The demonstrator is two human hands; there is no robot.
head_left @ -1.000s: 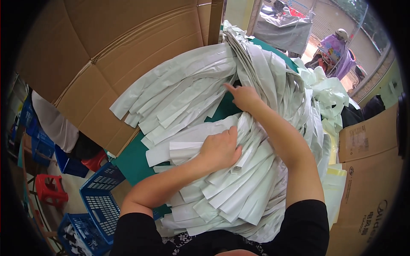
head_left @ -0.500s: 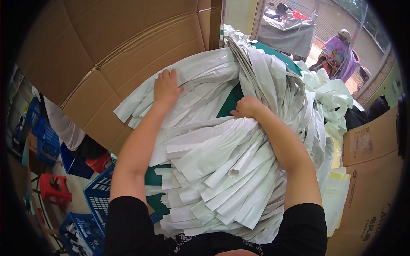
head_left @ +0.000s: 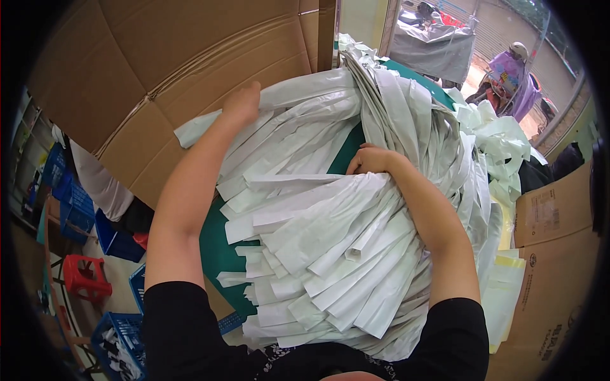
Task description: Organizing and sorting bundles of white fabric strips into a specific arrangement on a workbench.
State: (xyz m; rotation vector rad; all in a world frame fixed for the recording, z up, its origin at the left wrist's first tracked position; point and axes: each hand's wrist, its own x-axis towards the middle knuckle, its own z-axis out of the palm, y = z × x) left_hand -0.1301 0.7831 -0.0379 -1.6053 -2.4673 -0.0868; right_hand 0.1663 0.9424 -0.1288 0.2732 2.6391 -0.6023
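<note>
A large pile of long, flat white strips fans across a green tabletop; paper or cloth, I cannot tell. At the far left of the pile, my left hand is closed around one long white strip, whose loose end hangs out beyond the wrist. My right hand rests at the middle of the pile with curled fingers, closed on the gathered ends of the nearer strips. Its fingertips are partly hidden. More strips drape in a thick bundle beyond and right of that hand.
Tall cardboard stands along the left and far side. A cardboard box stands at the right, beside crumpled pale scraps. Lower left are a red stool and blue crates. Parked scooters show outside through the doorway.
My left hand has moved up and slightly left and closed on a strip, pulling it away from the others. More green tabletop shows at the left. My right hand stays nearly in place.
</note>
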